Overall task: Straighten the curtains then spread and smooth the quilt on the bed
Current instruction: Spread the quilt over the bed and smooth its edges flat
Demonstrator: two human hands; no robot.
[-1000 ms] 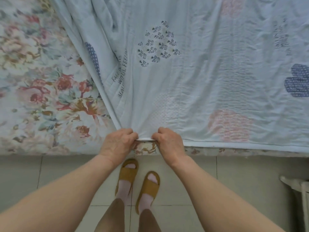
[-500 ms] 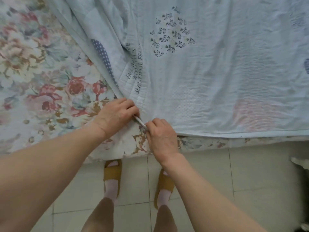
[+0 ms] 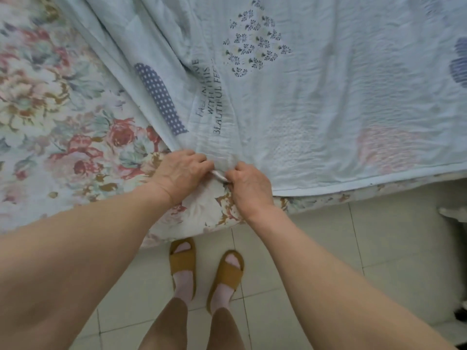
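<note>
A pale blue quilt (image 3: 316, 102) with printed patches and dark lettering lies across the bed, wrinkled, its near hem running along the bed's front edge to the right. Its near left corner is bunched between my hands. My left hand (image 3: 180, 173) pinches the corner from the left. Close beside it, my right hand (image 3: 249, 186) pinches the same corner from the right. The quilt's left edge runs diagonally up to the far left. No curtains are in view.
A floral bed sheet (image 3: 55, 127) covers the mattress left of the quilt and under my hands. Below the bed edge is a pale tiled floor (image 3: 316, 248), where my feet stand in mustard slippers (image 3: 183, 260). A white object (image 3: 454, 214) sits at the right edge.
Both hands, still pinching the quilt corner, have moved from the bed's front edge up onto the mattress. The dotted patch and lettering by the left edge now show more fully.
</note>
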